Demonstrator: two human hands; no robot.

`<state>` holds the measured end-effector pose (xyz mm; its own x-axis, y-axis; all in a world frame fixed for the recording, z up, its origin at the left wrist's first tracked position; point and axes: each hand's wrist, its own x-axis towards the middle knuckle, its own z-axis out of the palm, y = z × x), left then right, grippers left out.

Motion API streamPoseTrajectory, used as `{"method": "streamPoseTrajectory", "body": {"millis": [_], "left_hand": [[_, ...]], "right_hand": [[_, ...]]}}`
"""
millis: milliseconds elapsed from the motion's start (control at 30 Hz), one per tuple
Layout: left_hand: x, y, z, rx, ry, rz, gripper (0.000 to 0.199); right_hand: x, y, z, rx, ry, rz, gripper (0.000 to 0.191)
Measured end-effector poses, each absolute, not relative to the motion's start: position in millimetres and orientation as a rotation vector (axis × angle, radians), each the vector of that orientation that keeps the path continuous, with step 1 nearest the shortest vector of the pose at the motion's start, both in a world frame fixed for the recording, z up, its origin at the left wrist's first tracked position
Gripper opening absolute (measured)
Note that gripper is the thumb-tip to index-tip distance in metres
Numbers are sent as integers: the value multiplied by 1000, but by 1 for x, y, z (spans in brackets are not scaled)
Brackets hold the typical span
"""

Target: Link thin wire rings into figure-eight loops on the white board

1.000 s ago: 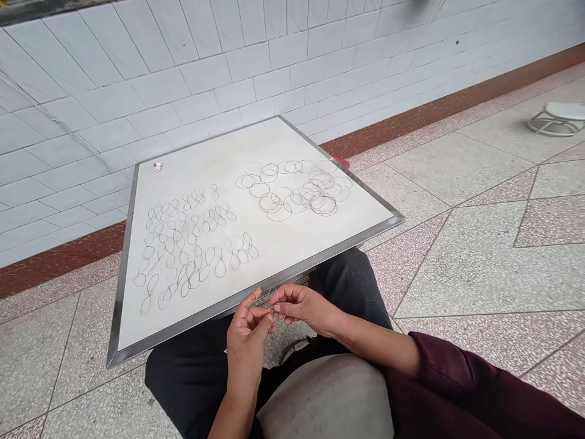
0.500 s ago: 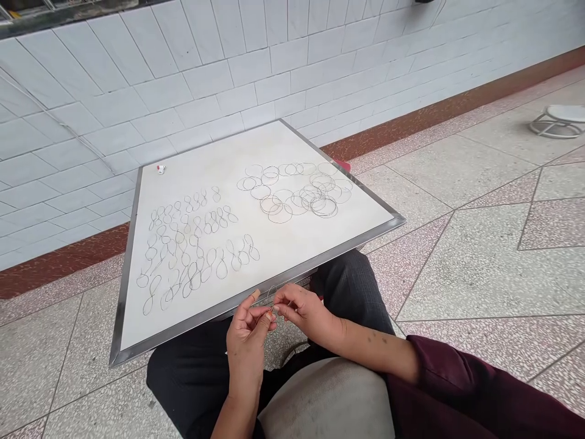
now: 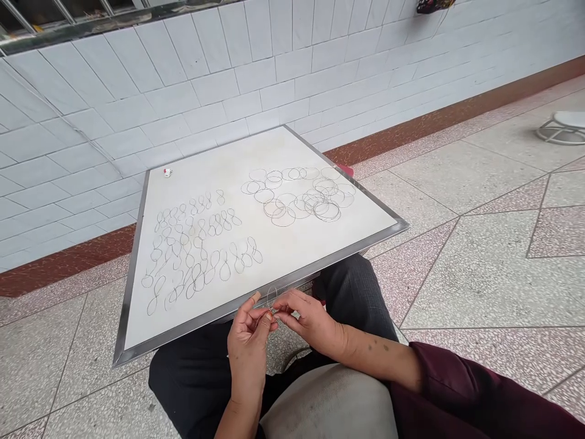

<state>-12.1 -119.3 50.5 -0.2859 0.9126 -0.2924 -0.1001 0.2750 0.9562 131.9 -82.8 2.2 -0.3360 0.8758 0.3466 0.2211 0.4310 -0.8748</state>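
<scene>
Thin wire loop held between two hands at the near edge of a white bench

The left hand [image 3: 249, 335] has its thumb and forefinger clamped on a thin, pale wire loop [image 3: 273, 291], with a tan wrap [image 3: 256, 296] around one raised fingertip. The right hand [image 3: 313, 320] has its thumb and forefinger brought together on the same wire, right beside the left fingertips. The loop sticks up between the hands, over the lap, and overlaps the bench edge in this view; whether it touches that edge cannot be told

Just beyond the fingers, the grey metal rim [image 3: 205, 318] of the square white bench [image 3: 256, 268] crosses in front of the hands. Figure-eight wire pieces [image 3: 224, 270] lie in uneven rows on its left part, several overlapping. Round wire rings [image 3: 326, 210] lie in an overlapping spread on its right part. A small red and white object [image 3: 167, 173] sits near the far left corner

A white tiled wall [image 3: 183, 97] stands behind the bench, with a thin pale cable [image 3: 68, 124] on it. Dark trousered knees [image 3: 356, 286] reach under the near rim, and a grey cloth [image 3: 331, 405] covers the lap. A white stool [image 3: 567, 125] stands well apart on the speckled stone floor [image 3: 475, 274], at the right
</scene>
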Motion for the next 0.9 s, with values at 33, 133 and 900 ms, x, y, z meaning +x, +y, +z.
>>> {"method": "streamPoseTrajectory", "body": {"millis": [33, 133, 900], "left_hand": [[-12, -119, 50, 793, 1503, 1227, 55], [-12, -120, 50, 806, 1502, 1241, 54], [-9, -125, 55, 797, 1490, 1255, 55]], "right_hand": [[131, -83, 2, -947, -1775, 970, 15], [130, -85, 2, -990, -1685, 1088, 18], [130, -88, 9, -1056, -1630, 1210, 15]]}}
